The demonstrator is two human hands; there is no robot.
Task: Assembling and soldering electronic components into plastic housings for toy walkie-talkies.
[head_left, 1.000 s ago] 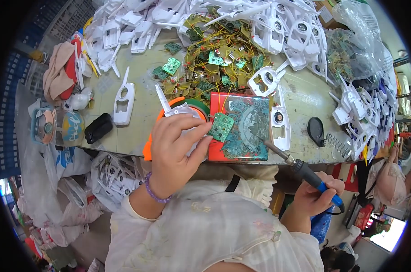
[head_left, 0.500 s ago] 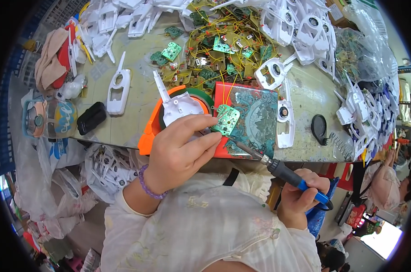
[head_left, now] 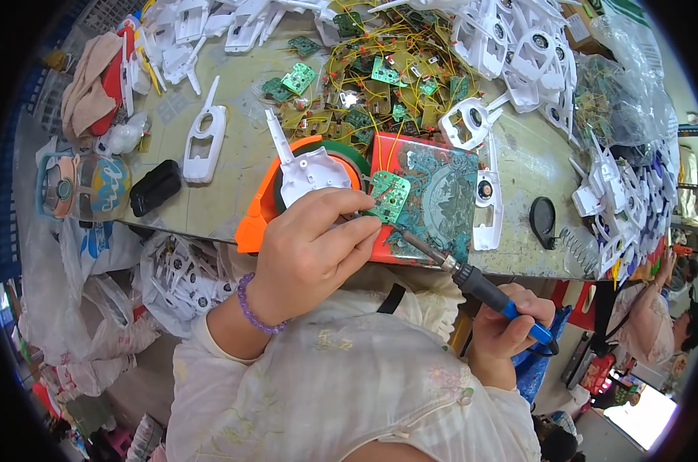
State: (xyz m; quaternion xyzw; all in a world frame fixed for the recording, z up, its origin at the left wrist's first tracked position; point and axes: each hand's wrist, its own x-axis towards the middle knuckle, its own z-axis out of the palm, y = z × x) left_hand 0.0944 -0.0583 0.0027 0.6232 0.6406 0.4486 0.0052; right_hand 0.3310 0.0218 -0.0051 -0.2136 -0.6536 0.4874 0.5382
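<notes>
My left hand [head_left: 314,250] pinches the lower left edge of a green circuit board [head_left: 390,194], its thumb and forefinger closed there; whether a thin wire is also between them I cannot make out. The board lies over a red-edged plate [head_left: 449,196] with a smeared, worn surface. In my right hand [head_left: 510,327] is a soldering iron [head_left: 480,286] with a black and blue handle. Its tip reaches the board's lower edge beside my left fingertips. A white plastic housing [head_left: 314,179] rests just behind my left hand, on an orange and green round thing [head_left: 260,219].
Wired circuit boards [head_left: 395,77] are heaped at the back, with white housings [head_left: 510,46] piled to their right. A single housing [head_left: 205,142] and a black case [head_left: 155,188] lie left. At right are a black ring-shaped part [head_left: 543,219] and a coil spring [head_left: 578,248].
The view has shifted slightly. The soldering iron's tip stays close to the board's lower edge, and both hands keep their hold.
</notes>
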